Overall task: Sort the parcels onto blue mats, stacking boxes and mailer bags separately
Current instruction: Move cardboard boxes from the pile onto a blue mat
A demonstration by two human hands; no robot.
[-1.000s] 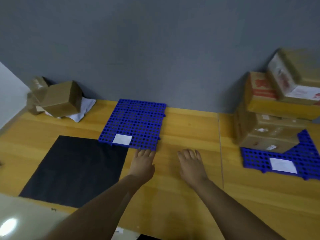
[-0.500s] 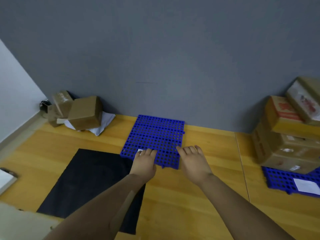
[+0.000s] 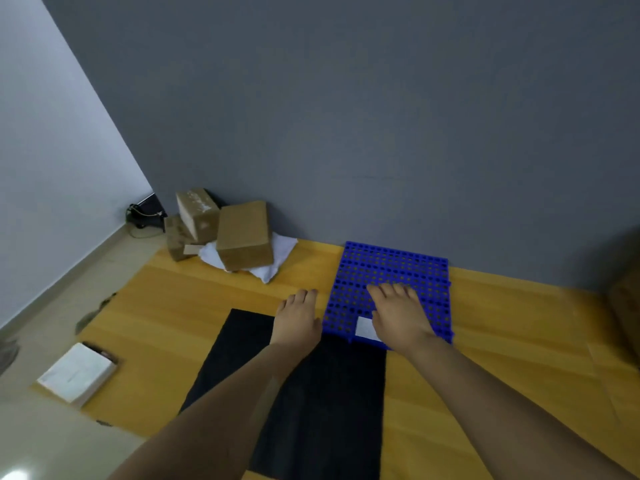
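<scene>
A blue perforated mat [image 3: 391, 271] lies on the wood floor against the grey wall, with a white label [image 3: 363, 329] at its near edge and nothing stacked on it. My right hand [image 3: 398, 315] is held flat over the mat's near part, fingers apart, holding nothing. My left hand [image 3: 298, 318] hovers just left of the mat, open and empty. A pile of brown cardboard boxes [image 3: 244, 235] sits on a white mailer bag [image 3: 273, 259] in the far left corner. A white flat parcel [image 3: 78, 374] lies at the near left.
A black sheet [image 3: 311, 403] covers the floor under my forearms. A dark cable and plug [image 3: 143, 216] sit in the corner by the white wall. The edge of a brown box stack [image 3: 627, 306] shows at the far right.
The view has swung left, so the box stack and second blue mat on the right have left the frame. Both hands stay open, and my right hand is now over the mat.
</scene>
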